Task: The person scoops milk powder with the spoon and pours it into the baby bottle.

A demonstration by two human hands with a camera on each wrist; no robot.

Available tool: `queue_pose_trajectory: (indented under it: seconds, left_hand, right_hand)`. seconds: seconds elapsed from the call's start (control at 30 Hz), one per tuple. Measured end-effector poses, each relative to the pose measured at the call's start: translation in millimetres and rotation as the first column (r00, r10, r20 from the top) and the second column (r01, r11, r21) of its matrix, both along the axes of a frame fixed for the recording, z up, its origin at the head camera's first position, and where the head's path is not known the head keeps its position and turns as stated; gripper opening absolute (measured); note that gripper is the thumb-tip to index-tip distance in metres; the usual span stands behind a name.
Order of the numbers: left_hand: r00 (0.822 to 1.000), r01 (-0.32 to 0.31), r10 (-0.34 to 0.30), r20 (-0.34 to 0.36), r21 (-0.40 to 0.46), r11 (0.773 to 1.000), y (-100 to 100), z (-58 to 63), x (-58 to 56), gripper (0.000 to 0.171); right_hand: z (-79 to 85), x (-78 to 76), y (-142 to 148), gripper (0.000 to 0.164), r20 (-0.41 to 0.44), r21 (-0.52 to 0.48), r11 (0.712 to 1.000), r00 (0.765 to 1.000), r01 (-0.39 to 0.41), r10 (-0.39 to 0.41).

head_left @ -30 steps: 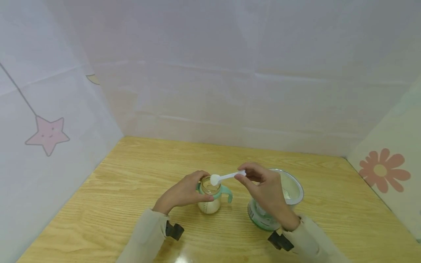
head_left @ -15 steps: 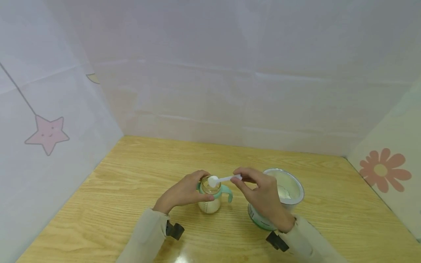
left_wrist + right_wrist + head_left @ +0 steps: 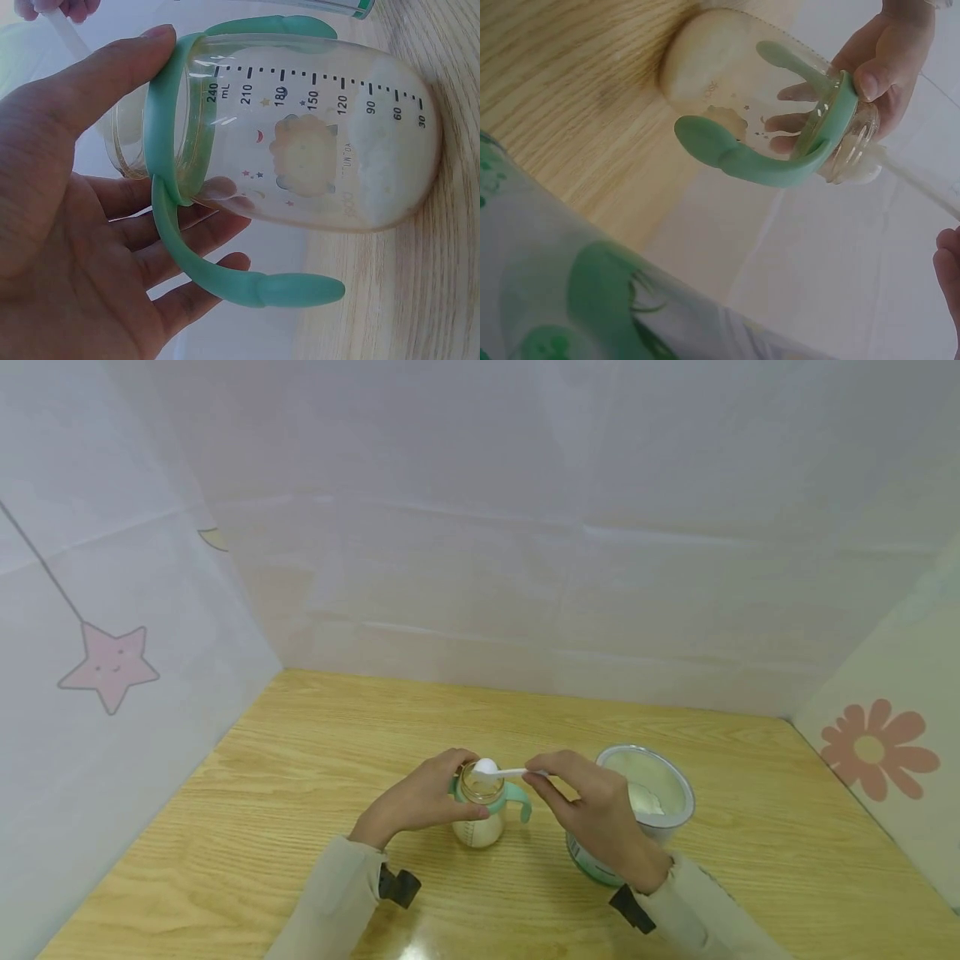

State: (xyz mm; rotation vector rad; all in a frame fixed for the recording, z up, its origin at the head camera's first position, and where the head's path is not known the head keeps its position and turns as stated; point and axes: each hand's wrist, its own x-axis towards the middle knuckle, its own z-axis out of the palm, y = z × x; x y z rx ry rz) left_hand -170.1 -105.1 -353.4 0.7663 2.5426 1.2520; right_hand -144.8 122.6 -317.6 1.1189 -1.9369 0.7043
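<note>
A clear baby bottle [image 3: 480, 833] with mint-green handles stands uncapped on the table. My left hand [image 3: 422, 797] grips it round the neck, thumb in front. Whitish contents [image 3: 394, 161] fill its lower part in the left wrist view, beside printed millilitre marks. Between thumb and fingers, my right hand [image 3: 596, 806] pinches the end of a white measuring scoop [image 3: 487, 767]. The scoop's bowl is turned over at the bottle's mouth, its rounded underside upward. Below and right of that hand is an open can [image 3: 678, 816] with pale powder inside, partly hidden by the hand and wrist.
The wood-grain table [image 3: 315, 735] ends at a pale fabric backdrop [image 3: 465, 568] behind and at both sides. In the right wrist view, the can's green-printed side [image 3: 600, 292] fills the lower left, close to the camera.
My right hand has moved left and slightly down with the scoop, and has turned it over at the bottle's mouth. More of the can shows now. My left hand and the bottle have stayed put.
</note>
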Motion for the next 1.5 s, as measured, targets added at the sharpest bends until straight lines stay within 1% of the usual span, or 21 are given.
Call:
queue_pose_trajectory:
  seconds: [0.13, 0.23, 0.47, 0.77, 1.1, 1.3, 1.5]
  left_hand:
    - [1.000, -0.002, 0.002, 0.002, -0.002, 1.000, 0.4, 1.0, 0.3, 0.063]
    - [1.000, 0.000, 0.000, 0.000, 0.002, 1.000, 0.5, 1.1, 0.6, 0.062]
    - [1.000, -0.006, 0.006, -0.012, -0.003, 1.000, 1.0, 0.0, 1.8, 0.060]
    - [1.000, -0.014, 0.014, -0.020, -0.012, 1.000, 1.1, -0.6, 2.0, 0.064]
    - [1.000, -0.015, 0.015, -0.015, -0.015, 1.000, 1.8, -0.3, 2.6, 0.064]
    - [1.000, -0.019, 0.019, -0.012, -0.012, 1.000, 0.7, -0.5, 1.9, 0.067]
    - [0.999, -0.032, 0.032, -0.019, 0.001, 1.000, -0.4, 3.1, 1.5, 0.073]
  right_hand:
    - [-0.3, 0.8, -0.1, 0.025, -0.046, 0.026, 0.999, 0.999, -0.027, 0.029]
    - [-2.2, 1.5, 0.1, 0.025, -0.056, 0.036, 0.999, 0.998, -0.041, 0.043]
    - [-4.3, 5.3, -0.3, 0.029, -0.095, 0.068, 0.997, 0.995, -0.036, 0.043]
    - [-4.0, 9.7, 0.7, 0.030, -0.111, 0.097, 0.994, 0.992, -0.046, 0.057]
    - [-4.1, 11.1, 0.6, 0.029, -0.103, 0.083, 0.996, 0.994, -0.035, 0.044]
    - [0.3, 9.2, 0.4, 0.029, -0.130, 0.080, 0.997, 0.991, -0.020, 0.030]
    - [10.3, 6.6, 1.1, 0.027, -0.180, 0.062, 0.998, 0.983, -0.029, 0.040]
